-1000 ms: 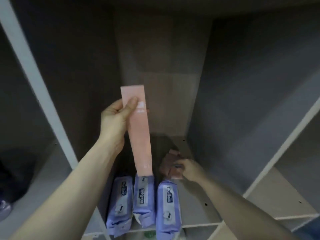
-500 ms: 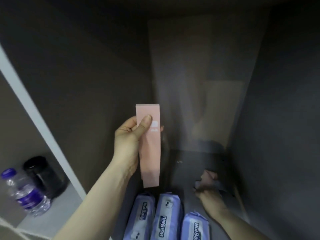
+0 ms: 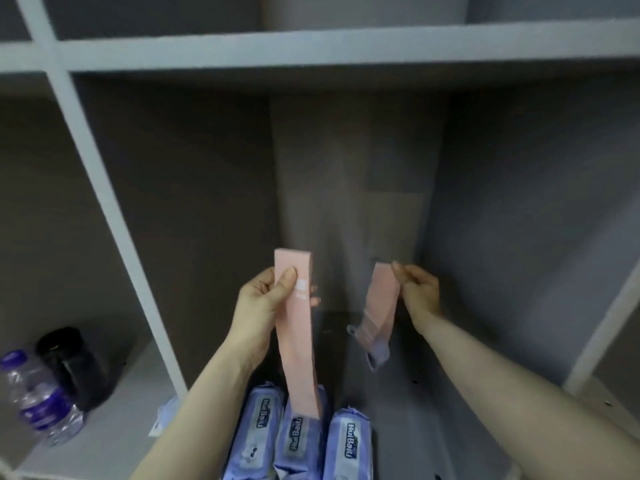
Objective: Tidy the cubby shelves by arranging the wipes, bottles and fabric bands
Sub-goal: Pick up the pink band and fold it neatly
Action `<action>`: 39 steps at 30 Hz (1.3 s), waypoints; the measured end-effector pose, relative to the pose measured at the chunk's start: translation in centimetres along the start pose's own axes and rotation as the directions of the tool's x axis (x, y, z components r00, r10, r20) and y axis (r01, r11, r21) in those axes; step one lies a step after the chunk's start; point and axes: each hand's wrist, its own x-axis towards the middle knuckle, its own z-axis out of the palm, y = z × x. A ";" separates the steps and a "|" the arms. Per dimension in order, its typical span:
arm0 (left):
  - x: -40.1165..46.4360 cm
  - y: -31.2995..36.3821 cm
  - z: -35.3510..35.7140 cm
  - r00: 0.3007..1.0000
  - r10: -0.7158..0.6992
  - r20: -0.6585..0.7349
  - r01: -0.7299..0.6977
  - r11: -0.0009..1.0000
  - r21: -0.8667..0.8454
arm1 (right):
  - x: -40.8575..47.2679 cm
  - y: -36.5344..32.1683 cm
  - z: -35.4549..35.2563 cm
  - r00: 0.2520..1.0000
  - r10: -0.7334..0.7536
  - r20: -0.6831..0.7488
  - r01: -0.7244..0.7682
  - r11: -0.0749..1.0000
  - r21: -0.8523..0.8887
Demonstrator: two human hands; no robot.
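Inside the grey cubby shelf, three purple wipes packs lie side by side at the front, while the left hand pinches a long pink fabric band hanging over them and the right hand pinches a shorter pink band beside it, with a clear bottle and dark jar standing in the left cubby.

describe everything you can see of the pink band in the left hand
The pink band is a long, flat strip of smooth fabric with squared ends and a small white mark near the top. It hangs upright inside the middle cubby, pinched near its upper end by the left hand, thumb across its front. Its lower end hangs in front of the middle wipes pack; contact cannot be told.
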 end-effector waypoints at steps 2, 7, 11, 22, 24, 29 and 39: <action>-0.5 0.2 0.7 1.000 -0.017 0.025 0.016 0.999 0.031 | -0.7 -3.3 0.2 1.000 -0.024 -0.009 0.025 0.999 0.044; 0.1 0.7 1.8 0.997 -0.012 0.075 -0.002 0.983 0.181 | -1.9 -11.1 0.7 0.999 -0.016 0.028 0.010 0.983 0.184; 1.1 -0.2 3.9 0.986 -0.083 0.147 0.050 0.975 0.216 | -3.0 -14.3 1.1 0.994 0.052 0.101 -0.075 0.968 0.240; 4.5 -0.7 7.1 0.975 -0.091 0.204 0.072 0.993 0.096 | -2.0 -10.2 -1.7 0.979 0.188 0.074 -0.199 0.959 0.203; 5.6 0.0 7.8 0.990 -0.061 0.126 0.054 0.997 0.062 | -2.9 -8.1 -2.3 0.941 0.277 0.196 -0.295 0.953 0.069; 7.3 1.9 9.3 0.999 0.042 -0.007 -0.040 0.990 0.137 | -6.7 -2.6 -2.7 0.755 0.499 0.426 -0.374 0.861 -0.345; 8.6 1.4 4.5 0.950 0.196 -0.243 -0.106 0.935 0.338 | -5.8 -4.1 -0.8 0.957 0.043 0.287 0.077 0.915 -0.396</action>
